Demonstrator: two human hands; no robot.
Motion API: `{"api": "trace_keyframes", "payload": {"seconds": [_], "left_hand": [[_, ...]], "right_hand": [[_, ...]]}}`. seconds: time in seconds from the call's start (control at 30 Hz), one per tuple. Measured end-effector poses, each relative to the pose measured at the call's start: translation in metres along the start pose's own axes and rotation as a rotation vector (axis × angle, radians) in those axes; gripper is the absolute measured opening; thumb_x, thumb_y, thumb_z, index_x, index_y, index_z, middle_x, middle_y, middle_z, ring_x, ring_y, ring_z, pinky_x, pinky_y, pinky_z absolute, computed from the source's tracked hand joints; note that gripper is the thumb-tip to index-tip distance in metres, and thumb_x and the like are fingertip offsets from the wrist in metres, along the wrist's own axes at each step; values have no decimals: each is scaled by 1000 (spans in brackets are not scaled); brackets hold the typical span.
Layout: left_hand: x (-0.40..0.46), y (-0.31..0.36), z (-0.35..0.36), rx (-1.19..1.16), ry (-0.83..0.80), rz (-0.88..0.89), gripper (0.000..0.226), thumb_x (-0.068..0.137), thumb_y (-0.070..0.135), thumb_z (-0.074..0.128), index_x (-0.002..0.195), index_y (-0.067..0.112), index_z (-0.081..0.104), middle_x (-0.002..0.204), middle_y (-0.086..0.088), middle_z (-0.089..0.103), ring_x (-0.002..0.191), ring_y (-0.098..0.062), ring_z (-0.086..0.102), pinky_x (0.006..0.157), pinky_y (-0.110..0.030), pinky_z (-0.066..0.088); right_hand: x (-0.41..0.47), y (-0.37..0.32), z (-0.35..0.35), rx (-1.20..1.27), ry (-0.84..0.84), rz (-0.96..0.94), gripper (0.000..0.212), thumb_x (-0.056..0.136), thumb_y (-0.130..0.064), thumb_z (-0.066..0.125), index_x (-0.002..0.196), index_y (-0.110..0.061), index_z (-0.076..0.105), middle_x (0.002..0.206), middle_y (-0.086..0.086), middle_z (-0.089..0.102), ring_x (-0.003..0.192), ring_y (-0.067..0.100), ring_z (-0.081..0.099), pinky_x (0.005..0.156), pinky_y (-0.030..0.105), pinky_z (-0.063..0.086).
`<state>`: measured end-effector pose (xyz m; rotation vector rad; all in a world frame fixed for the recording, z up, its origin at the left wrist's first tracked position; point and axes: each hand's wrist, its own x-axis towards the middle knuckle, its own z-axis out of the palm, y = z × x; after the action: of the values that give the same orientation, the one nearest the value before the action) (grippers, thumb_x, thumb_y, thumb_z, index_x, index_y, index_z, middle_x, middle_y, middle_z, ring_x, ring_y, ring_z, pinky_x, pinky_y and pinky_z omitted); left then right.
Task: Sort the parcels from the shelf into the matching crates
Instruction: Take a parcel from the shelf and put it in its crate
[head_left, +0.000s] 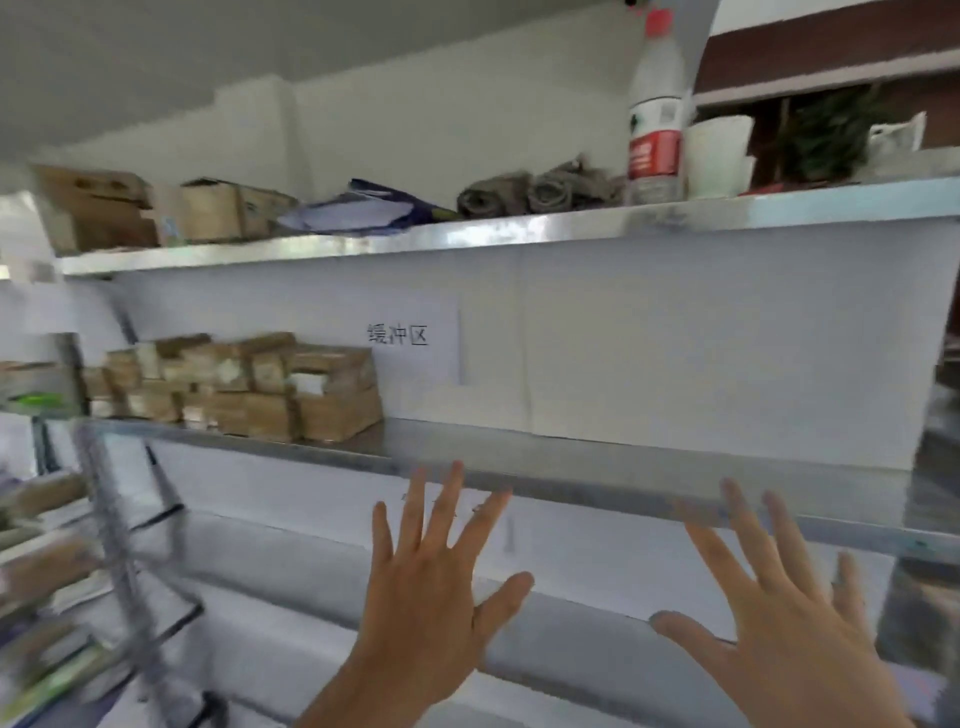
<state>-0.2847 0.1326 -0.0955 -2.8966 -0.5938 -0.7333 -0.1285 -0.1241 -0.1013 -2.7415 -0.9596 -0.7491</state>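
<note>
A stack of several brown cardboard parcels (244, 384) sits at the left end of the middle metal shelf (597, 467). My left hand (431, 587) is raised in front of that shelf's front edge, fingers spread straight, holding nothing. My right hand (774, 613) is up beside it to the right, fingers also spread and empty. Both hands are below and to the right of the parcels and touch none of them. No crate shows in this view.
The top shelf (519, 228) carries brown boxes (156, 208), a blue-white bag (358, 208), grey rolled cloth (540, 189), a plastic bottle (655, 114) and a white cup (719, 153). A paper sign (415, 343) hangs on the white back panel. A blurred wire rack (104, 545) with goods stands at left.
</note>
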Motion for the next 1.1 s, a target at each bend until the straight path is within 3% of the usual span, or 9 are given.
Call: {"api": "trace_keyframes", "payload": {"seconds": [0.07,0.2,0.33,0.47,0.63,0.73,0.8,1.0,1.1], "left_hand": [[-19,-60,-12,8,5,-59,74,91,90,0,159,61,-9,174,10,-19,159,-26,-28,127,-67,4],[-50,-172,-37,73,28,-139,76,84,91,-10,154,62,-24,168,14,-35,157,-24,-33,129,-62,0],[-59,-267,-57,97,-26,-214,75,95,87,16,163,56,8,176,4,7,162,-34,6,120,-70,28],[-42,-325,-61,99,27,-202,76,85,92,-11,155,63,-18,172,9,-23,159,-29,-23,128,-63,4],[14,-359,-52,83,42,-212,93,69,89,-35,156,56,-25,174,7,-22,157,-27,-31,130,-60,-1],[59,-381,-31,64,52,-208,92,71,89,-32,156,55,-23,175,6,-17,160,-27,-25,130,-62,3],[91,-395,-15,81,71,-181,92,73,90,-31,158,55,-19,175,7,-18,160,-27,-23,129,-63,4],[186,-428,13,94,105,-183,86,82,87,-18,160,53,-6,177,1,1,162,-29,-15,128,-65,8],[233,-446,24,108,113,-167,81,87,84,-10,161,53,-3,176,-5,12,163,-32,-7,127,-66,10]], "right_hand": [[14,-53,3,10,66,-50,98,82,-97,26,164,-43,21,169,6,34,152,33,30,95,82,42],[33,-168,7,57,67,-105,97,83,-97,23,158,-37,37,168,6,37,150,34,35,95,82,41],[56,-260,6,67,73,-114,96,84,-96,24,158,-39,41,166,6,39,147,37,43,93,81,43],[80,-321,6,74,60,-111,94,84,-97,24,158,-41,40,165,5,42,146,38,47,91,81,45],[127,-359,23,154,-22,-105,91,85,-96,21,163,-50,17,171,0,29,157,32,30,103,76,41],[169,-376,39,237,-28,-116,93,73,-102,-7,155,-60,-21,175,-10,-13,162,24,-11,122,69,20],[203,-384,52,247,10,-117,95,64,-101,-22,148,-59,-34,171,-12,-27,159,22,-24,126,66,12],[314,-412,90,272,37,-130,98,65,-98,-24,153,-54,-32,175,-5,-14,161,27,-14,123,69,18],[364,-430,108,275,34,-160,95,75,-96,-8,158,-51,-22,176,1,2,162,31,-2,120,72,22]]}}
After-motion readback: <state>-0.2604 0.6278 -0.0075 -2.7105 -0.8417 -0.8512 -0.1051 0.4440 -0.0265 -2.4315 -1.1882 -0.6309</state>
